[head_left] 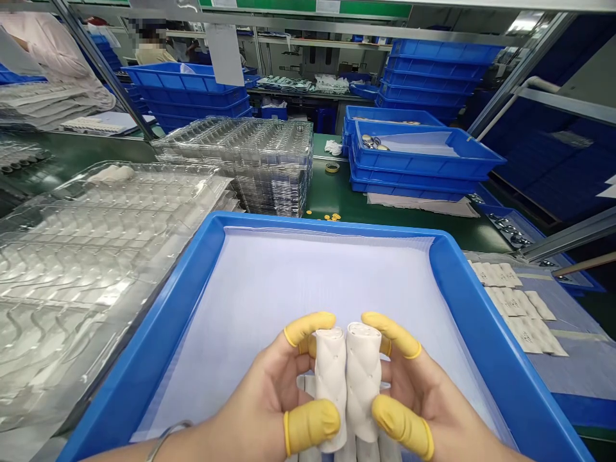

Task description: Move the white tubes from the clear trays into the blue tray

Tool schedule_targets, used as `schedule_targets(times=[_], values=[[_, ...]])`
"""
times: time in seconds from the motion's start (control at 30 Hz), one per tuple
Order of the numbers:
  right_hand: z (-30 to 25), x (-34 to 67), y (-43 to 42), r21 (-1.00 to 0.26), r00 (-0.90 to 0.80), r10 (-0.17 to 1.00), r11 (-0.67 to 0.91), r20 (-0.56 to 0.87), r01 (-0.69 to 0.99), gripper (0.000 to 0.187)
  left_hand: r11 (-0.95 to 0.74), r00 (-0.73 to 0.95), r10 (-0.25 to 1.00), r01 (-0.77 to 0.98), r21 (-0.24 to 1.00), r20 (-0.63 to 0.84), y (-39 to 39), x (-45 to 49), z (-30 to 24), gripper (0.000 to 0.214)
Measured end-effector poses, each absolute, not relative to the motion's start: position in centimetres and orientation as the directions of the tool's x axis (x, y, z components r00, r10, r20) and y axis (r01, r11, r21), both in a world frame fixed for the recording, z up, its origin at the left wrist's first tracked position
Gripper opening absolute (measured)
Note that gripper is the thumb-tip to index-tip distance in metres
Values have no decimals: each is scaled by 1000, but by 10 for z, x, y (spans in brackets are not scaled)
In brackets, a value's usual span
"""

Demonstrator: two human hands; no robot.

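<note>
1. Two rolled white quilted pads (pixel 363 378), upright, touching side by side, just above the tray!
2. Left hand (pixel 269 391), right hand (pixel 414 385) curled closed, one roll each, yellow finger cots (pixel 310 427) on.
3. Underneath, blue tray (pixel 332 221), white-lined.
4. Further left, clear plastic trays (pixel 240 154), stacked.

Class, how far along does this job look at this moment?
Done: white rolls already lie in the blue tray. In hand: the left hand and right hand each grip a rolled white pad. Left, seemingly: flat white pads on the mat at right.
</note>
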State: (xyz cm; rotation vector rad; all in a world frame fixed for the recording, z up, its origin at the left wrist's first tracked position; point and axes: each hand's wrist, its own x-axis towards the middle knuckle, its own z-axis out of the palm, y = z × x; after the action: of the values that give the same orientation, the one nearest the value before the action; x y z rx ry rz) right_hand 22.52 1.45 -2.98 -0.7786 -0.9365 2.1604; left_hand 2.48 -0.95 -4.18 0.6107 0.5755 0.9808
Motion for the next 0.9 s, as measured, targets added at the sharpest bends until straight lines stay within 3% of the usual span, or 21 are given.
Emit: schedule_targets(times=[0.33, 0.5, 0.67, 0.9], values=[[-26, 231, 18, -853, -574, 775, -466, -265, -234, 47, 328, 348, 924, -514, 793, -156, -7, 22, -38, 53], [-26, 232, 21, -885, -552, 797, -415, -244, -209, 46, 386, 383, 903, -531, 754, -193, -7, 21, -38, 53], [-26, 231, 23, -849, -587, 762, -478, -274, -225, 40, 437, 429, 879, -551, 711, -208, -6, 21, -37, 53], [-26, 228, 22, -859, -566, 785, -451, -252, -243, 42, 454, 434, 870, -519, 724, -235, -5, 22, -37, 53]])
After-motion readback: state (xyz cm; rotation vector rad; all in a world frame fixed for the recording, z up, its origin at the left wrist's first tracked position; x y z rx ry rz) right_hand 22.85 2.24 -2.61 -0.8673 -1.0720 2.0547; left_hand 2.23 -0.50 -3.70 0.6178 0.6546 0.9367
